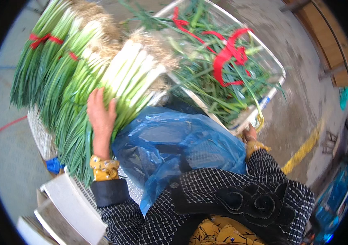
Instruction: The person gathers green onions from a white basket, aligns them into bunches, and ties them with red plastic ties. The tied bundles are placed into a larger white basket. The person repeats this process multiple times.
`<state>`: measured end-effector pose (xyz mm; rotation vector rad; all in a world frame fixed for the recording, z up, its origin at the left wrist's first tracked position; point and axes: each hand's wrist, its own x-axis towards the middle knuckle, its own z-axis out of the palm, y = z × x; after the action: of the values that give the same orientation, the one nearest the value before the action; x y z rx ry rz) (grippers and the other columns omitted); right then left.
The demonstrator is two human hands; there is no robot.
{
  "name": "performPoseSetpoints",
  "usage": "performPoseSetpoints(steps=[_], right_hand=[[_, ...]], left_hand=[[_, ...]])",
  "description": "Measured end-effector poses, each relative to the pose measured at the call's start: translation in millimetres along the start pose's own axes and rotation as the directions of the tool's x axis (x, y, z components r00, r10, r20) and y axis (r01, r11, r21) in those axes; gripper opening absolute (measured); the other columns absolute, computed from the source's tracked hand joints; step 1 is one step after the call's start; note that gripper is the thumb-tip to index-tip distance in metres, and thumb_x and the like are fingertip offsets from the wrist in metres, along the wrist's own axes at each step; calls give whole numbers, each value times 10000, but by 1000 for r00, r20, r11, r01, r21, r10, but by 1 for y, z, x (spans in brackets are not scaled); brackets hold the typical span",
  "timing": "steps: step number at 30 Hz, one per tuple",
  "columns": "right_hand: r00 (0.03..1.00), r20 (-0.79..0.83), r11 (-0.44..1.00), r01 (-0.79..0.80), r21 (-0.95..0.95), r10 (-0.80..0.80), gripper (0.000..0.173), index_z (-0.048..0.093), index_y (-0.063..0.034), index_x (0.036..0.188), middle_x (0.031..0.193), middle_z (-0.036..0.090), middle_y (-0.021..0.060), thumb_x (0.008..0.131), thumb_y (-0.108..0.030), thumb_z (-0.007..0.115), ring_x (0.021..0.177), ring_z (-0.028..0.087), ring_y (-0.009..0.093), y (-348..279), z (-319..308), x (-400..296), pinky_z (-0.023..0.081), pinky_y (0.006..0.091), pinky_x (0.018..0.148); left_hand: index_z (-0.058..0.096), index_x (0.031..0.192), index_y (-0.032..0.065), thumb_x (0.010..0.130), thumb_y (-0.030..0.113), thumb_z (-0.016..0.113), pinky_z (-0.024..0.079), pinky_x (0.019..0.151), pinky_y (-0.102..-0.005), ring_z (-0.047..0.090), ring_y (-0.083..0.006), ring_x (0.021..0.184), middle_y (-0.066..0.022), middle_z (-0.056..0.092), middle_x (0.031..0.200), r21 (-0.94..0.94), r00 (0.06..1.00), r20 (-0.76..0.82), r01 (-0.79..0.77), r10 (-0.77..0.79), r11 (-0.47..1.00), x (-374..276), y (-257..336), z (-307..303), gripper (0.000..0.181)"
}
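My left hand lies on a large pile of green onions, thumb spread from the fingers. The white stalks and pale roots point away from me, and the green leaves hang toward the lower left. At the near corner of a white plastic crate, my right hand grips the rim beside a yellow loop; its fingers are partly hidden. Loose green leaves and red ribbon strips fill this crate. Between my arms spreads a blue plastic bag.
Bunches tied with red ties lie at the upper left. Below the onions are a perforated white basket and stacked white crates. A yellow line crosses the wet floor at right. A wooden piece of furniture stands at the upper right.
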<state>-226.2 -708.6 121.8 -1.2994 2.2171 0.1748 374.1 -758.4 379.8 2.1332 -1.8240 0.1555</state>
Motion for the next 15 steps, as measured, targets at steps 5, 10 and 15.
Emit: performPoseSetpoints(steps=[5, 10, 15], right_hand=[[897, -431, 933, 68, 353, 98, 261, 678, -16, 1019, 951, 693, 169, 825, -155, 574, 842, 659, 283, 73, 1, 46, 504, 377, 780], [739, -656, 855, 232, 463, 154, 207, 665, 26, 982, 939, 684, 135, 827, -89, 587, 859, 633, 229, 97, -64, 69, 495, 340, 822], [684, -703, 759, 352, 549, 192, 186, 646, 13, 1013, 958, 666, 68, 855, -68, 591, 876, 606, 163, 74, -126, 68, 483, 292, 828]], left_hand=[[369, 1369, -8, 625, 504, 808, 318, 1051, -487, 364, -382, 1308, -257, 392, 1389, 41, 981, 181, 65, -71, 997, 32, 27, -10, 1004], [368, 1355, 30, 538, 594, 818, 385, 956, -496, 462, -333, 1200, -218, 459, 1289, 271, 988, 150, -20, -22, 962, 42, 39, 20, 1090], [455, 1255, 25, 527, 590, 825, 428, 922, -487, 508, -345, 1160, -203, 529, 1223, 124, 888, 406, 179, -214, 976, 74, 29, 4, 993]])
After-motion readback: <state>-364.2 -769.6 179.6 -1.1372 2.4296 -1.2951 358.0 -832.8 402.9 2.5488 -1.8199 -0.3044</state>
